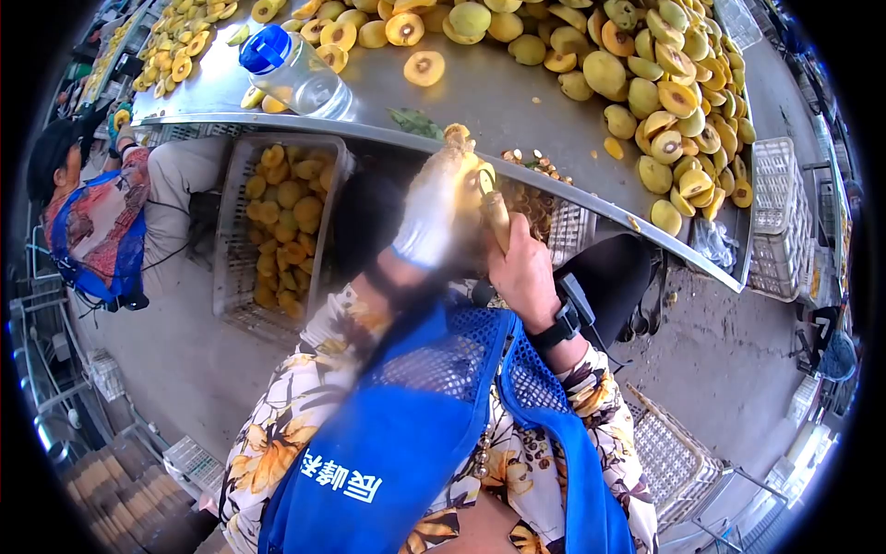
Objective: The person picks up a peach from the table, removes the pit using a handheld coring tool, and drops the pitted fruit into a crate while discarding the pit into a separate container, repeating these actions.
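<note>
One co-worker (92, 222) in a blue vest sat at 9 o'clock on the grey concrete floor (720, 351). Next to that person a plastic crate (235, 231) stood full of whole yellow fruit, under the table edge. At 11 o'clock a blue-capped bottle (295, 74) lay on the steel table (498, 102). At centre, the gloved left hand (432, 217) was curled round a yellow fruit (459, 152), blurred, just off the table rim. The bare right hand (521, 268) touched it, fist closed on a knife (496, 217). Halved fruit (664, 83) were heaped from 12 to 2 o'clock. Empty white crates (775, 222) stood at 3 o'clock.
</note>
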Available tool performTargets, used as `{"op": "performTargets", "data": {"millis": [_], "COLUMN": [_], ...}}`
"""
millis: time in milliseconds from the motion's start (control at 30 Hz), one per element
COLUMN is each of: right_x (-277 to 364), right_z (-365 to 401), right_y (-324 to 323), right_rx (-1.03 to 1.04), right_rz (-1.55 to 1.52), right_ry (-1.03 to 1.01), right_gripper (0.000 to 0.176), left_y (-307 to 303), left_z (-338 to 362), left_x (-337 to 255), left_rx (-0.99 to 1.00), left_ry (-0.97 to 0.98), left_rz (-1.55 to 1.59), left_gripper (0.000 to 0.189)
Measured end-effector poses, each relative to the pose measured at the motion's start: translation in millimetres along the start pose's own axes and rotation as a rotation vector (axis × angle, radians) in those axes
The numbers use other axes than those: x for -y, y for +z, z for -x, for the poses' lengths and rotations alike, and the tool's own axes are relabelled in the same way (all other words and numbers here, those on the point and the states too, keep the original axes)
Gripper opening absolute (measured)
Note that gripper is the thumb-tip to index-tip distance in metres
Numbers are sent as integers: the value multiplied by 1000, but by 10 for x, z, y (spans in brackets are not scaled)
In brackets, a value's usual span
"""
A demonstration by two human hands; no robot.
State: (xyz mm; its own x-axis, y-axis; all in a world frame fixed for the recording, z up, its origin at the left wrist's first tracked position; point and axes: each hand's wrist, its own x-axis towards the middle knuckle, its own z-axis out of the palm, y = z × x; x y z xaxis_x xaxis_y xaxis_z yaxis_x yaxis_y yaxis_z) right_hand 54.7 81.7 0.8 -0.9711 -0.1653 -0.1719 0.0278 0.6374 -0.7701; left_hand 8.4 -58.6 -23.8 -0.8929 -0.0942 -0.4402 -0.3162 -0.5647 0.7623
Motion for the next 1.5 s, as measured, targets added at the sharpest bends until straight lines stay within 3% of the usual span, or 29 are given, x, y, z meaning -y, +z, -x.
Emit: {"op": "performTargets", "data": {"millis": [100, 300, 467, 567, 633, 733, 867, 900, 1000, 1100, 1300, 1433, 1500], "right_x": [-28, 0, -22, 11, 7, -21, -6, -19, -53, -57, -70, -155, -158], "right_z": [31, 88, 103, 109, 92, 82, 81, 88, 107, 94, 66, 26, 10], "right_y": [43, 74, 57, -8, 15, 65, 65, 74, 111, 115, 23, -10, 2], "right_rx": [2, 23, 110, 143, 111, 71, 33, 22, 9, 46, 181, 236, 261], "right_rz": [10, 2, 2, 66, 78, 76, 53, 34, -36, -75, -38, -111, -148], "right_ry": [-10, 26, 45, 11, 16, 35, 72, 63, 52, 75, 78, -12, 5], "right_gripper": [23, 23, 24, 26, 25, 25, 25, 25, 25, 23, 24, 25, 26], "left_y": [-150, -85, 30, -29, 36, 17, 74, -1, 305, 196, 116, -96, -99], "left_z": [-39, 6, 112, 125, 118, 75, 56, 24, 225, 104, 119, -21, -92], "left_x": [190, 232, 7, -40, -74, 175, 324, 353, 156, 198, -22, -101, -123], "left_rx": [-8, -76, 82, 199, 112, 29, -112, -79, -129, -58, 75, 384, 384], "left_ry": [899, 974, 364, 250, -25, 698, 988, 905, 419, 378, -86, -147, -166], "left_rz": [-1140, -1388, -654, -466, -115, -806, -1110, -1056, -576, -432, -138, -184, -109], "left_gripper": [33, 31, 26, 25, 27, 30, 32, 29, 24, 22, 25, 29, 32]}}
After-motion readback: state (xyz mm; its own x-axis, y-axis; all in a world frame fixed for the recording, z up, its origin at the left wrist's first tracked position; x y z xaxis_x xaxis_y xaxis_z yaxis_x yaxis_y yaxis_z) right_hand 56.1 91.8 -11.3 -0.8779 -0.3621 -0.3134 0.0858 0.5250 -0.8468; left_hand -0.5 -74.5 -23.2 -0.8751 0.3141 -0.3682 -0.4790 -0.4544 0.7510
